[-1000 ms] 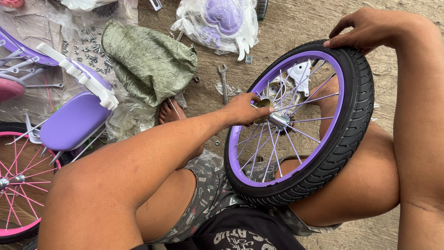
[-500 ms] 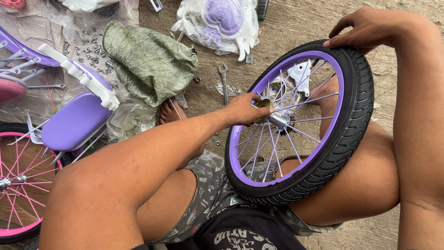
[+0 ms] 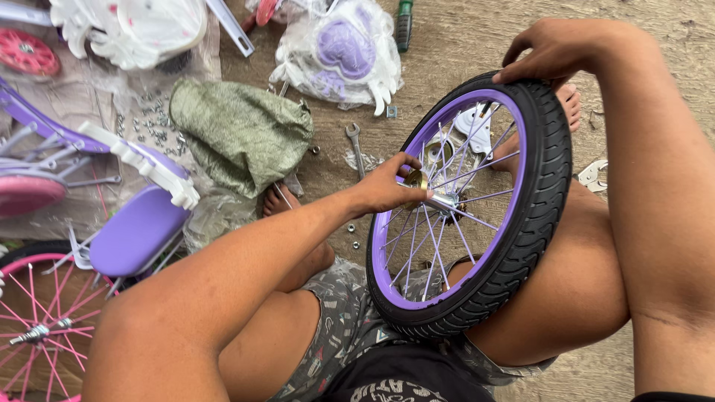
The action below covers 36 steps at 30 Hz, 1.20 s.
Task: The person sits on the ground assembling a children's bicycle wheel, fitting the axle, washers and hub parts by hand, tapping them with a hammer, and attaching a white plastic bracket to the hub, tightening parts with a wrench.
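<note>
A small bicycle wheel (image 3: 521, 246) with a black tyre, purple rim and thin spokes stands upright on my lap. My right hand (image 3: 555, 48) grips the top of the tyre. My left hand (image 3: 391, 182) reaches across to the hub, its fingers pinched on a small brass-coloured round part (image 3: 415, 179) on the axle (image 3: 439, 201).
On the ground beyond lie a spanner (image 3: 355, 145), a crumpled green cloth (image 3: 242, 134), loose nuts (image 3: 351, 227), a bagged purple and white part (image 3: 342, 52) and a screwdriver (image 3: 403, 18). At left are a purple bike frame with fender (image 3: 138, 227) and a pink wheel (image 3: 37, 327).
Both hands stay in place on the wheel; the view has shifted slightly, and the left fingers keep working at the hub.
</note>
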{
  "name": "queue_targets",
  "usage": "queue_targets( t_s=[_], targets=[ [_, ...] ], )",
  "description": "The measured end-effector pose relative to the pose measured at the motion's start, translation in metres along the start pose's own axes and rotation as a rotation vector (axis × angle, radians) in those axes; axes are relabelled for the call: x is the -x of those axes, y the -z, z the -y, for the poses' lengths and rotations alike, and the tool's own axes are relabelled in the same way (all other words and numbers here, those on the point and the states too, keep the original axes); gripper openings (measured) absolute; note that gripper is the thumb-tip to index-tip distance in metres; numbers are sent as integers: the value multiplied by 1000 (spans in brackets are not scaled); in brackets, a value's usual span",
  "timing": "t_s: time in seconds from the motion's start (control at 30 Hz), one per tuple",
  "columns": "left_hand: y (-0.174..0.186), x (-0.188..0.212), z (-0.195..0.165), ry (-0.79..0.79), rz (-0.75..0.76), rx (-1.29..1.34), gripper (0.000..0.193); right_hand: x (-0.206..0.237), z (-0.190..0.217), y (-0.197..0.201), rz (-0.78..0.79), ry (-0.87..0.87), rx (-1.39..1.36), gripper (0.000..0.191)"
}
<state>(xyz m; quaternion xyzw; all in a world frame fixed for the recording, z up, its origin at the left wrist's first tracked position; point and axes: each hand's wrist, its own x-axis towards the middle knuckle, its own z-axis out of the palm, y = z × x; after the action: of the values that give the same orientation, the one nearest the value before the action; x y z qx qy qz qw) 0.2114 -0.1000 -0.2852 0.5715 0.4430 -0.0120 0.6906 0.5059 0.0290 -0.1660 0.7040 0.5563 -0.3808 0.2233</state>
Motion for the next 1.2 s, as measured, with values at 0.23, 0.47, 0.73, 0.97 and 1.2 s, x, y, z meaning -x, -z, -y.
queue_targets(
  t_s=[0.23, 0.47, 0.73, 0.97, 1.2],
  targets=[
    [3, 0, -12, 211, -24, -38, 83, 6, 6, 7, 26, 11, -56, 64],
    [8, -3, -11, 229, 98, 63, 74, 20, 9, 12, 40, 0, -111, 63],
    [8, -1, -9, 63, 98, 34, 79, 21, 8, 11, 26, -22, -101, 65],
    [12, 5, -20, 14, 142, -6, 90, 21, 9, 9, 2, -20, -58, 66],
    [4, 2, -21, 268, 112, -77, 81, 25, 57, -10, -153, 151, 279, 67]
  ],
)
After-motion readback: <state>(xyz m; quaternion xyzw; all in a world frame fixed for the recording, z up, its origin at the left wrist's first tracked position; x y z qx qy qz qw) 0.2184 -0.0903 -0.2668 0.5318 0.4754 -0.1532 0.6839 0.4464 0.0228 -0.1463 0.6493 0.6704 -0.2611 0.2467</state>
